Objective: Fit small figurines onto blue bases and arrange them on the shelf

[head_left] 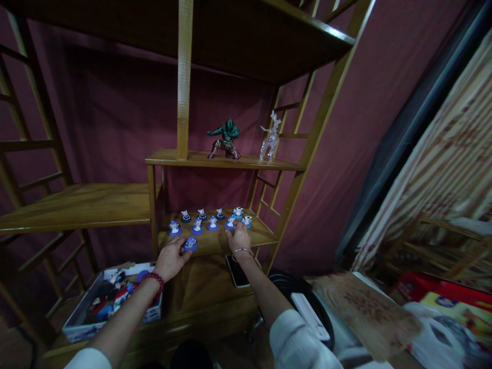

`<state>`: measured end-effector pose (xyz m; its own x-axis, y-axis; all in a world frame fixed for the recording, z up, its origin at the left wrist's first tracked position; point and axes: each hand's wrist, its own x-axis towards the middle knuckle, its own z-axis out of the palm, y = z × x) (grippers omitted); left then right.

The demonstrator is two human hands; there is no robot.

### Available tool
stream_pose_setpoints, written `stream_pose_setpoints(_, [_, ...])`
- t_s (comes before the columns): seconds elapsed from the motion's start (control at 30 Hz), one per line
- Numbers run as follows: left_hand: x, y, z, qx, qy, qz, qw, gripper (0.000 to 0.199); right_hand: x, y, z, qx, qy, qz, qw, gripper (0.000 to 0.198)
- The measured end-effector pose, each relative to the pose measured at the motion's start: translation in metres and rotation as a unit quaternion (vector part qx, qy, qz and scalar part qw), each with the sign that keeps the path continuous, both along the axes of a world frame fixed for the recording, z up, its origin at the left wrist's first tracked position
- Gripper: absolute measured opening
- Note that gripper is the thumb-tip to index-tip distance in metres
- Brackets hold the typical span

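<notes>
My left hand [171, 260] pinches a small figurine on a purple base [190, 244] at the front of the low shelf [215, 241], the thumb below it and the fingers at its left. My right hand [240, 239] has its thumb and fingertips closed around the lower part of a white-and-purple figurine [230, 222]. Close by its fingers stands a blue-based figurine [246, 221]. Several purple-based figurines, one a white figure [197, 225], line the middle of the shelf. Behind them is a row of dark-based ones, including a pink-and-black figurine [202, 213].
A box [151, 313] full of mixed figurines sits at lower left. A dark-screened device [237, 271] lies below the shelf. Overhead, a crouching green statue [226, 138] and a clear deer ornament [271, 138] stand on the upper shelf [192, 159]. Wooden posts [184, 77] frame the shelves.
</notes>
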<state>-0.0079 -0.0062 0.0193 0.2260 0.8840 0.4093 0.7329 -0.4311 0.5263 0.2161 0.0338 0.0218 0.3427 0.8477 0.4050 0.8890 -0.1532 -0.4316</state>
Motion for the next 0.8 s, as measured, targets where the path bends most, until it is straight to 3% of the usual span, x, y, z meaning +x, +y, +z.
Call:
stream_pose_setpoints(0.3, [0.000, 0.002, -0.002, 0.006, 0.010, 0.002, 1.000, 0.018, -0.015, -0.004, -0.002, -0.004, -0.011, 0.080, 0.997, 0.025])
stream_pose_setpoints(0.57, [0.000, 0.001, -0.001, 0.005, 0.008, 0.001, 1.000, 0.021, -0.032, 0.004, 0.007, -0.064, -0.036, 0.062, 0.995, 0.046])
stream_pose_setpoints(0.8, [0.000, 0.001, 0.000, 0.003, 0.011, 0.005, 1.000, 0.018, -0.042, 0.009, 0.015, -0.097, -0.051, 0.054, 0.993, 0.046])
